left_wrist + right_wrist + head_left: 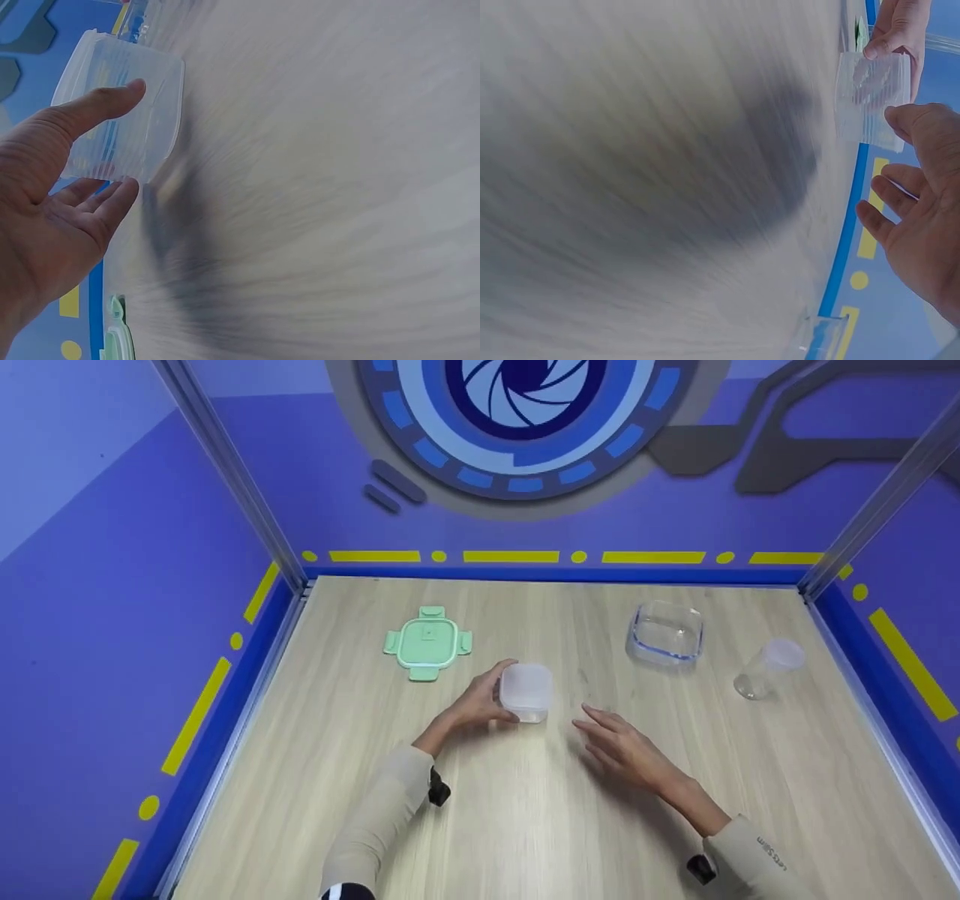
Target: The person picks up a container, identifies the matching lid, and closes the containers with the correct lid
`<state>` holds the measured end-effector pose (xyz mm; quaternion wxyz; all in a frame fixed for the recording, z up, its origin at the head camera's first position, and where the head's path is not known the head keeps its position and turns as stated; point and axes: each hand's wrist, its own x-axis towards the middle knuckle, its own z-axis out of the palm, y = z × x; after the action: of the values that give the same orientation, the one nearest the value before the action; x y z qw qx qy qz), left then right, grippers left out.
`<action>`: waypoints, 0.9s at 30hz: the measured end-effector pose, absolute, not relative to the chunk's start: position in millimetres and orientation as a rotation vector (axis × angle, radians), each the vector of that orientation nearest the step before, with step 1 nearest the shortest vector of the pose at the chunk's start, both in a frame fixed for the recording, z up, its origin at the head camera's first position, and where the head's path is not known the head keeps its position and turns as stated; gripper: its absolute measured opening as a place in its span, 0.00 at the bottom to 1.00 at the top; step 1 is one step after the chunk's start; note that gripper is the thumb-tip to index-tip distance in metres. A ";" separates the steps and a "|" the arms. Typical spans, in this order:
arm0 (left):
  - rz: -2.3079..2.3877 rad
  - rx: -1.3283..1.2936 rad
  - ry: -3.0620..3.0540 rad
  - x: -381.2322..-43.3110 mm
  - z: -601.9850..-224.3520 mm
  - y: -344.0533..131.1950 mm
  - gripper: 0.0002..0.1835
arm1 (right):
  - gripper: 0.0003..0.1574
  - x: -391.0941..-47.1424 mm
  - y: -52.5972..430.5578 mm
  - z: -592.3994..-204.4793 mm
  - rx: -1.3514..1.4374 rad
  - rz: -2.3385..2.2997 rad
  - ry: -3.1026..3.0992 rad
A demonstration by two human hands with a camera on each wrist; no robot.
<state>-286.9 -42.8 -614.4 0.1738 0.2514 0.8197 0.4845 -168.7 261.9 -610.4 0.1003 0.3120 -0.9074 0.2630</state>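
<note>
My left hand (478,700) grips a small translucent plastic container (526,690) with a whitish top, near the middle of the table. In the left wrist view, the thumb lies along one side of the container (154,112) and the other fingers are at another side. Whether its base touches the table is hard to tell. My right hand (630,750) is held to the right of the container, fingers loosely extended and holding nothing. From the right wrist view, a gap seems to separate this hand (926,217) from the container.
A green four-flap lid (427,643) lies on the table (510,825) at the back left. Toward the back right stands a clear square container (666,636) with a blue-tinted rim. Right of that is a clear jar (766,669) with a whitish top. Blue panels enclose the table.
</note>
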 end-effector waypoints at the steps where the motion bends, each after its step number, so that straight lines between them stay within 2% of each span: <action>1: 1.378 0.713 2.322 -286.0 -614.5 -42.7 0.58 | 0.30 -170.2 260.3 -610.1 0.926 0.780 -2.672; 8: 1.380 0.771 2.283 -272.9 -617.2 -34.8 0.57 | 0.33 -188.8 235.6 -603.6 0.924 0.778 -2.662; 17: 1.372 0.835 2.252 -265.1 -621.2 -24.4 0.53 | 0.34 -218.0 205.1 -596.8 1.125 0.530 -2.649; 27: 1.427 0.798 2.230 -261.3 -630.5 -31.2 0.49 | 0.36 -222.9 198.5 -598.9 1.192 0.438 -2.659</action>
<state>-261.3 -31.2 -630.5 0.1874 0.2835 0.7922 0.5069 -222.9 198.5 -598.9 0.0974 0.4027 -0.8981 0.1479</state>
